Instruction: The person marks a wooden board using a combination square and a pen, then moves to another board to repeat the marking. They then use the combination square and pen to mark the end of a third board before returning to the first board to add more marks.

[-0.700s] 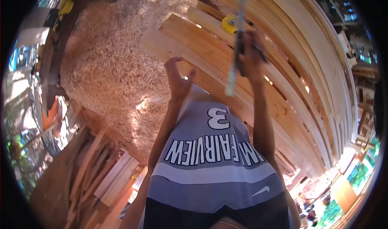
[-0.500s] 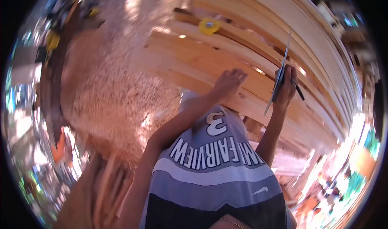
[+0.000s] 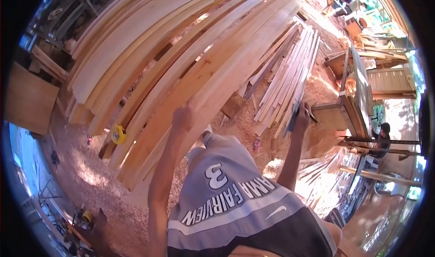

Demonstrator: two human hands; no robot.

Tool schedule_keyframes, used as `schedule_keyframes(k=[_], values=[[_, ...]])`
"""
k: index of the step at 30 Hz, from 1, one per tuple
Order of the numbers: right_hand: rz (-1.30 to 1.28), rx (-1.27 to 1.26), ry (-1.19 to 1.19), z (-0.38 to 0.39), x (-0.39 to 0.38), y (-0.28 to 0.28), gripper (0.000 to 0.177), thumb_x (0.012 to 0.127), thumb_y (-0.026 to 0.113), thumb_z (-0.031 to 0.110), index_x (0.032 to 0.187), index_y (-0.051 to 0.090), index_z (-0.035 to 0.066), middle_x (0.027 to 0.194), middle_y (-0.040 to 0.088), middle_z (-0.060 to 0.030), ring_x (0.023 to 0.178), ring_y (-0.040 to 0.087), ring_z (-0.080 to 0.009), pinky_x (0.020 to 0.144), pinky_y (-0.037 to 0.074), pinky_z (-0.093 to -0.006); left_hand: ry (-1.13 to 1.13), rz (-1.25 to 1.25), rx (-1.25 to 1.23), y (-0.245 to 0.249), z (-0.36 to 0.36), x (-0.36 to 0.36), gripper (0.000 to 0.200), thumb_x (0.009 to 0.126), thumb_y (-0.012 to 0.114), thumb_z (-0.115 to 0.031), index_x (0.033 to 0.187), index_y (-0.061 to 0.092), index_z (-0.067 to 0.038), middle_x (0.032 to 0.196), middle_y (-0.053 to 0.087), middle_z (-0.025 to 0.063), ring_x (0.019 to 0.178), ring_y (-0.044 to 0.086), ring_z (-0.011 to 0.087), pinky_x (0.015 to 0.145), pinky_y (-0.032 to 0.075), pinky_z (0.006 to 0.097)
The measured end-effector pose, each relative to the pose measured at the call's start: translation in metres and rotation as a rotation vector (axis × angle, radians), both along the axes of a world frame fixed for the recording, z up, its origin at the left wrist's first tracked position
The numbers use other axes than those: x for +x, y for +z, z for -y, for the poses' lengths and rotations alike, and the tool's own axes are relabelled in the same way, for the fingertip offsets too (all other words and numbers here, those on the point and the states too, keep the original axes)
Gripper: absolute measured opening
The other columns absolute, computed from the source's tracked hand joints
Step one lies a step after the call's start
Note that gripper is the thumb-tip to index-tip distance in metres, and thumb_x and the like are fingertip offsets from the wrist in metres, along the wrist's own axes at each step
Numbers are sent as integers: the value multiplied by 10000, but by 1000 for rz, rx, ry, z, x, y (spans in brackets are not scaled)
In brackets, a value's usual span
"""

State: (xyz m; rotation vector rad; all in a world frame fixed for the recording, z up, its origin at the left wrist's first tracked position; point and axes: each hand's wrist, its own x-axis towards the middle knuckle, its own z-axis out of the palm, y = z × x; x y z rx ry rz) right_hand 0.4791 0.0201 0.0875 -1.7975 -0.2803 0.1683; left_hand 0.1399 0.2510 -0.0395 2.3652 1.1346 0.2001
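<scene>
A thin metal ruler (image 3: 291, 118) is gripped upright in the closed right hand (image 3: 300, 122), held in the air over the sawdust (image 3: 90, 175) beside a bundle of slats (image 3: 290, 75). A dark pen (image 3: 311, 116) is pinched in the same fist. The left hand (image 3: 182, 118) is laid on a long pale plank (image 3: 213, 80) in the stack; its fingers are tucked out of sight, so a grip cannot be confirmed.

Half a second earlier the left hand was spread flat on the wood and the ruler was raised in front of the planks. Since then the view has been swung round: the yellow tape measure (image 3: 119, 134), before seen above the hands, is now found low on the left at the plank ends, and the slats and a workbench (image 3: 358, 94) have been brought into sight.

The ruler's markings are too small to be read, and its lower end is covered by the hand. A second person (image 3: 383, 139) is only partly made out at the far right.

On the grey jersey (image 3: 235, 202) a large "3", "FAIRVIEW" and the cut-off letters "AMA" can be read, with a swoosh logo
</scene>
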Motion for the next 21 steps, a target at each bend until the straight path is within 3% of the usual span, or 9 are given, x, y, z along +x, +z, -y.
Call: schedule_keyframes(k=[2, 6, 9, 11, 12, 14, 18, 20, 21], values=[[-22, -7, -52, 32, 26, -19, 258, 1075, 560, 282, 941, 649, 79, 737, 452, 58, 692, 410, -44, 624, 366, -237, 93, 121, 107, 15, 15, -3, 584, 843, 707, -122, 1407, 571, -63, 1241, 696, 228, 1112, 686, 423, 944, 567, 518], [-165, -37, -129, 45, 38, -69, 257, 1078, 555, 281, 920, 625, 92, 745, 444, 67, 687, 397, -47, 619, 349, -232, 98, 67, 248, -4, 54, -24, 569, 849, 712, -175, 1392, 583, -67, 1297, 679, 221, 1130, 675, 446, 937, 571, 523], [-181, 163, -88, 14, 66, -111, 252, 1080, 554, 289, 955, 637, 87, 744, 431, 75, 685, 396, -51, 618, 344, -237, 126, -30, 163, -4, 66, -10, 627, 817, 762, -226, 1395, 565, -86, 1430, 599, 217, 1299, 566, 476, 1055, 503, 548], [-349, 164, -120, -24, 78, -125, 168, 1068, 599, 254, 1041, 643, 94, 809, 615, 18, 667, 586, -76, 580, 489, -241, 114, -225, 30, -2, 64, -2, 759, 795, 819, -314, 1451, 491, -120, 1618, 382, 217, 1483, 309, 532, 1168, 322, 673], [-369, 174, -143, -37, 86, -131, 168, 1068, 599, 254, 1041, 643, 94, 809, 615, 18, 667, 586, -76, 580, 489, -241, 91, -246, 41, -10, 70, -3, 759, 795, 819, -314, 1451, 491, -120, 1618, 382, 217, 1483, 309, 532, 1168, 322, 673], [-353, 110, -27, -45, 97, -110, 192, 1071, 595, 275, 1034, 651, 95, 775, 596, 29, 646, 556, -56, 579, 477, -234, 128, -243, 157, -36, 98, -10, 785, 820, 819, -338, 1491, 434, -204, 1712, 171, 184, 1540, 94, 558, 1144, 141, 804], [-263, 38, 55, -54, 94, -82, 222, 1077, 579, 296, 1032, 661, 94, 758, 581, 36, 621, 529, -46, 559, 459, -225, 86, -329, 239, -32, 105, -20, 971, 765, 848, -464, 1549, 354, -173, 1714, 86, 221, 1547, 54, 557, 1112, 130, 842], [-347, 63, 57, -57, 87, -77, 248, 1083, 566, 313, 1022, 667, 95, 741, 566, 36, 605, 504, -38, 542, 443, -218, 240, -344, 178, -26, 106, -19, 1079, 706, 868, -515, 1579, 329, -181, 1702, 97, 255, 1548, 69, 547, 1134, 122, 817], [-363, 71, 64, -55, 83, -81, 250, 1083, 566, 314, 1043, 663, 87, 745, 574, 27, 604, 521, -43, 539, 443, -215, 178, -327, 111, -17, 93, 0, 1121, 688, 869, -523, 1597, 304, -187, 1688, 101, 282, 1549, 66, 544, 1143, 118, 805]])
